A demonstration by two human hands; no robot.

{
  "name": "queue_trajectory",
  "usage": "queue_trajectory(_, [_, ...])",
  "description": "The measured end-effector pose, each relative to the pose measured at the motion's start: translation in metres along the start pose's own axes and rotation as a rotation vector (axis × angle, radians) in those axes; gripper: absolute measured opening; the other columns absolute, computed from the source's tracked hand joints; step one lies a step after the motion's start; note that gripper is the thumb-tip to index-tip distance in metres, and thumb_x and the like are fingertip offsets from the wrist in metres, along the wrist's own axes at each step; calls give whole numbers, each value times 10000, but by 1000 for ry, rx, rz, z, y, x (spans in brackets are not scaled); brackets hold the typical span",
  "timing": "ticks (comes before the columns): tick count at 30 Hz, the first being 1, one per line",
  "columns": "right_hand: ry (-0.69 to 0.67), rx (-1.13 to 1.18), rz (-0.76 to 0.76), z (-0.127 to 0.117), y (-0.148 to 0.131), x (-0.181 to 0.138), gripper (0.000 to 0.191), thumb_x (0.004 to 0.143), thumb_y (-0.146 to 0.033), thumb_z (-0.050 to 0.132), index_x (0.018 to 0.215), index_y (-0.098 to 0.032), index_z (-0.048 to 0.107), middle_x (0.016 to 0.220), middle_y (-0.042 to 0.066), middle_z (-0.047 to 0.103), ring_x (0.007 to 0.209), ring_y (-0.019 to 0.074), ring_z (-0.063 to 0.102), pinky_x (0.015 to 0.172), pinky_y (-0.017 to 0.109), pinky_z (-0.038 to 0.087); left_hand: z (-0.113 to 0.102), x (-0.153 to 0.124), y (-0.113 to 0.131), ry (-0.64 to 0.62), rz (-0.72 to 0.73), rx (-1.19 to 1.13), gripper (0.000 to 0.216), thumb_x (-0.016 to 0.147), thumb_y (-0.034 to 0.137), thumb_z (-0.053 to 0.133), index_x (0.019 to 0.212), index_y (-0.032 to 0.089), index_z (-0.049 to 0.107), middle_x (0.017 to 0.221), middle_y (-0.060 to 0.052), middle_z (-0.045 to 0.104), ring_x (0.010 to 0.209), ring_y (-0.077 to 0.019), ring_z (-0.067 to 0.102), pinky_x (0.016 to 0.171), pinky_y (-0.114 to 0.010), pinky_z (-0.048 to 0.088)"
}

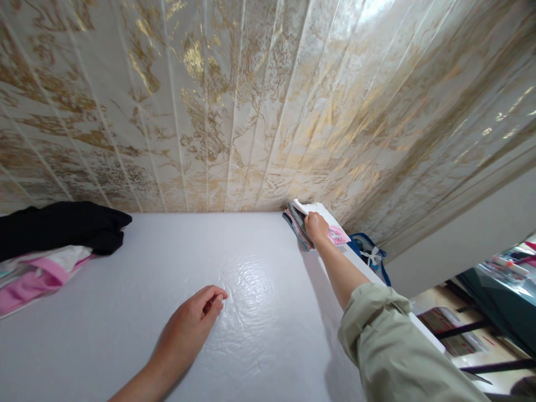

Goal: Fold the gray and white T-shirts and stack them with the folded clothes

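My right hand (pixel 316 226) reaches out to the far right corner of the white table (pixel 176 262) and rests on a small stack of folded clothes (pixel 302 220), fingers curled over its top; the stack shows white, grey and pink layers against the wall. My left hand (pixel 195 318) lies on the white tabletop near the front, palm down, fingers loosely curled, holding nothing.
A pile of black and pink clothes (pixel 54 240) lies at the table's left edge. A gold-patterned panelled wall (pixel 251 111) backs the table. A blue bag (pixel 368 254) sits beyond the right edge, with dark furniture (pixel 498 296) on the floor at the right.
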State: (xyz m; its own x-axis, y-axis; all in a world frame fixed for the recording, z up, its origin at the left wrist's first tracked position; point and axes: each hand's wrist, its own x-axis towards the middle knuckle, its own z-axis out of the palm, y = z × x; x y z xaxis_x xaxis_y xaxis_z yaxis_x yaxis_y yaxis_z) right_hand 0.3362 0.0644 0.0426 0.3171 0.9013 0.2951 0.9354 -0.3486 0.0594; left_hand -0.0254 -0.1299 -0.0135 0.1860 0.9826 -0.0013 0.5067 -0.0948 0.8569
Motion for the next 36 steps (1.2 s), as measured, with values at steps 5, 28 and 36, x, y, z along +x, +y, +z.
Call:
queue_trajectory(5, [15, 19, -9, 4, -3, -6, 380, 997, -297, 283, 1137, -194, 621, 1138, 112, 640, 1031, 223, 589, 811, 294, 418, -1, 0, 0, 37, 23, 4, 282, 862, 431, 451, 879, 238, 655, 774, 1, 682, 726, -184, 635, 673, -261, 476])
queue_trajectory(28, [-81, 102, 133, -4, 58, 13, 529, 981, -461, 230, 1312, -158, 511, 1362, 179, 506, 1286, 310, 427, 1042, 485, 317, 1, 0, -3, 35, 21, 45, 314, 890, 467, 424, 900, 244, 645, 740, 11, 651, 730, -183, 640, 684, -261, 480])
queue_trajectory(36, [-232, 130, 221, 24, 74, -1, 632, 929, -609, 198, 1437, -289, 398, 1487, 129, 391, 1343, 324, 372, 1026, 591, 314, 2, 1, -1, 56, 19, 34, 288, 856, 452, 463, 874, 246, 662, 724, 10, 658, 703, -180, 632, 647, -249, 476])
